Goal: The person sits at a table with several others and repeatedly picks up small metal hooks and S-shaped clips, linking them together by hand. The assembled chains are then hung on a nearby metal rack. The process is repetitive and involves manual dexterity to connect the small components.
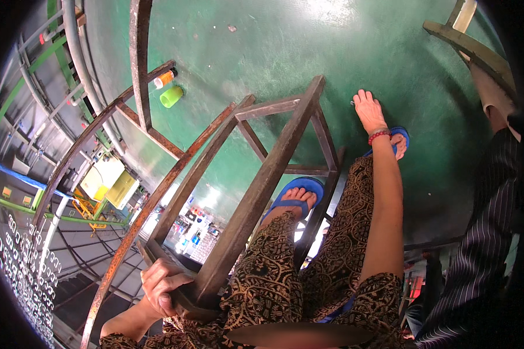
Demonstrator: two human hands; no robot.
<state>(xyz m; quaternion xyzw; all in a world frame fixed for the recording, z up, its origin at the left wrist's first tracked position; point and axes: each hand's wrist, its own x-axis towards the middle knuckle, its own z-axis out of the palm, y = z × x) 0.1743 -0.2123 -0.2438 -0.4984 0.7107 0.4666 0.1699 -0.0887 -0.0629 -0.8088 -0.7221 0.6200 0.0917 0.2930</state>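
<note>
Stool frame, right in front of the person and slanting from beside the lap out over the green floor. How far along? Tough call tbh. I'd say the holding part is sorted: the left hand has its fingers wrapped over the near end. Can't tell if it's being shifted or just leaned on, so no clue how much is left.

Looks-wise it's dark brown and pretty worn, square-section legs with short crossbars, all joined up as far as I can see. Wood or metal, not sure.

The right hand is well away from it, low over the floor by one blue sandal, fingers bent loosely. Can't tell if there's anything small in it or if it's touching down.

Further out: a rusty curved bar, a green cup, and somebody in pinstriped trousers off to the right.
</note>
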